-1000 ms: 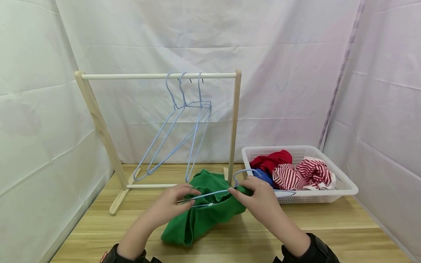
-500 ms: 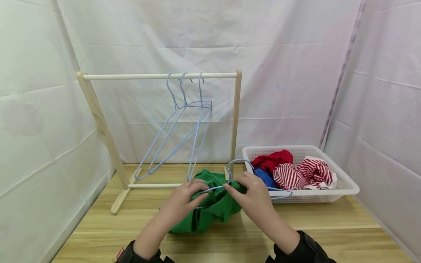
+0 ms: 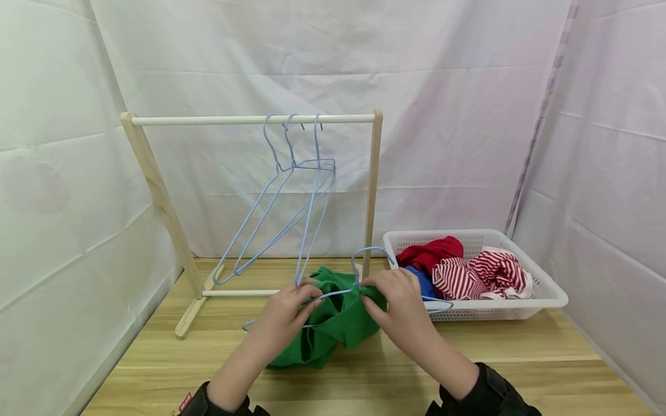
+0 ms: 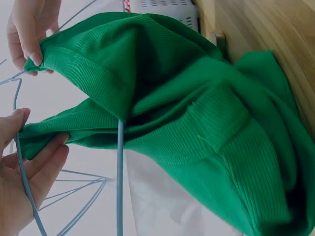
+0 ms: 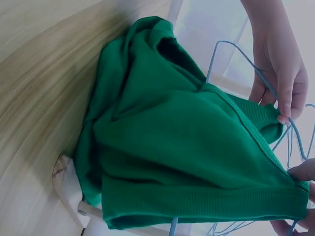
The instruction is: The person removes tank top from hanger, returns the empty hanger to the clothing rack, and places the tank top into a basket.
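A green garment (image 3: 343, 332) with a ribbed edge lies bunched up between my two hands. A light blue wire hanger (image 3: 335, 293) runs through its opening, its hook above the cloth and both ends sticking out. With thumb and fingers my left hand (image 3: 286, 312) pinches the garment's edge and the hanger wire together. Just right of the hook, my right hand (image 3: 398, 297) pinches the ribbed edge against the hanger. In the left wrist view the hanger's lower bar (image 4: 120, 172) emerges from the green folds. The garment's lower part rests on the wooden table in the right wrist view.
Behind the hands stands a wooden rack (image 3: 373, 190) with a white rod. Three light blue hangers (image 3: 317, 144) hang from it, without clothes. At the right, a white basket (image 3: 546, 301) holds red (image 3: 432, 254), blue (image 3: 418, 282) and striped (image 3: 499, 274) clothes.
The hanger has shifted left and slightly away, its left end now showing beyond my left hand. My left hand has moved right and up; the right thumb now presses cloth beside the hook.
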Demonstrator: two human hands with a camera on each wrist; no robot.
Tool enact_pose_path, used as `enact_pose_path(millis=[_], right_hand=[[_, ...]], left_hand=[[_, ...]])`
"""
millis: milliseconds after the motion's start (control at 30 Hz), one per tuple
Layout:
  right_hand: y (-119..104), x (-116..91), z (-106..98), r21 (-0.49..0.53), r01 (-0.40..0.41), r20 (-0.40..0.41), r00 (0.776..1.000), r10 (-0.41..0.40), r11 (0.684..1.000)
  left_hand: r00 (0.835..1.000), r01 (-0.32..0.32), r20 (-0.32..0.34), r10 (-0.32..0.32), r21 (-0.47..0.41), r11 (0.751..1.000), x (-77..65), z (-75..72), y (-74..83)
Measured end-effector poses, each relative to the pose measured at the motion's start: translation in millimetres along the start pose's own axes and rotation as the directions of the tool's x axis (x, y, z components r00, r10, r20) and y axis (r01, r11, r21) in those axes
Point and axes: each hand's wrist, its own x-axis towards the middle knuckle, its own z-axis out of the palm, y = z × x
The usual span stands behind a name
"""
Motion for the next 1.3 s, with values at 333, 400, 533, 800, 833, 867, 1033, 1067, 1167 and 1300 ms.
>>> enact_pose_path(millis=[333, 400, 533, 800, 833, 867, 1033, 1067, 1167, 1300], right_hand=[[17.6, -5.6, -3.9, -0.005, 0.03, 0.029, 0.999, -0.03, 1.0], [21.2, -7.0, -4.0, -0.007, 0.025, 0.035, 0.999, -0.025, 1.0], [27.3, -9.4, -4.7, -0.015, -0.002, 0.056, 0.998, 0.003, 1.0], [39.3, -14.5, -4.3, -0.026, -0.068, 0.087, 0.994, 0.07, 0.997], [40.6, -15.0, -4.1, -0.03, -0.072, 0.087, 0.993, 0.075, 0.997], [41.9, -15.5, -4.1, -0.034, -0.077, 0.088, 0.993, 0.08, 0.996], [47.2, -17.0, -5.0, -0.048, -0.103, 0.094, 0.99, 0.108, 0.993], [48.2, -17.3, -5.3, -0.047, -0.114, 0.099, 0.988, 0.118, 0.992], [51.6, -18.7, -6.2, -0.048, -0.15, 0.116, 0.981, 0.154, 0.988], [59.0, -22.0, -5.9, -0.051, -0.197, 0.135, 0.97, 0.202, 0.979]], left_hand=[[0.998, -0.024, -0.051, 0.024, -0.009, 1.0, -5.5, -5.0, -8.9], [0.998, -0.03, -0.056, 0.029, -0.015, 0.999, -6.9, -6.8, -11.4], [0.997, -0.041, -0.067, 0.039, -0.026, 0.999, -10.3, -9.1, -17.3], [0.995, -0.043, -0.092, 0.041, -0.028, 0.999, -17.8, -16.3, -26.5], [0.994, -0.045, -0.096, 0.043, -0.028, 0.999, -18.3, -17.4, -27.5], [0.994, -0.047, -0.1, 0.044, -0.026, 0.999, -18.7, -18.5, -28.3], [0.995, -0.018, -0.096, 0.015, -0.029, 0.999, -20.5, -23.5, -31.6], [0.995, -0.008, -0.095, 0.005, -0.031, 0.999, -20.8, -24.4, -32.1], [0.995, 0.01, -0.101, -0.012, -0.026, 1.0, -22.2, -26.5, -34.3], [0.993, 0.018, -0.114, -0.019, -0.014, 1.0, -24.5, -28.4, -36.8]])
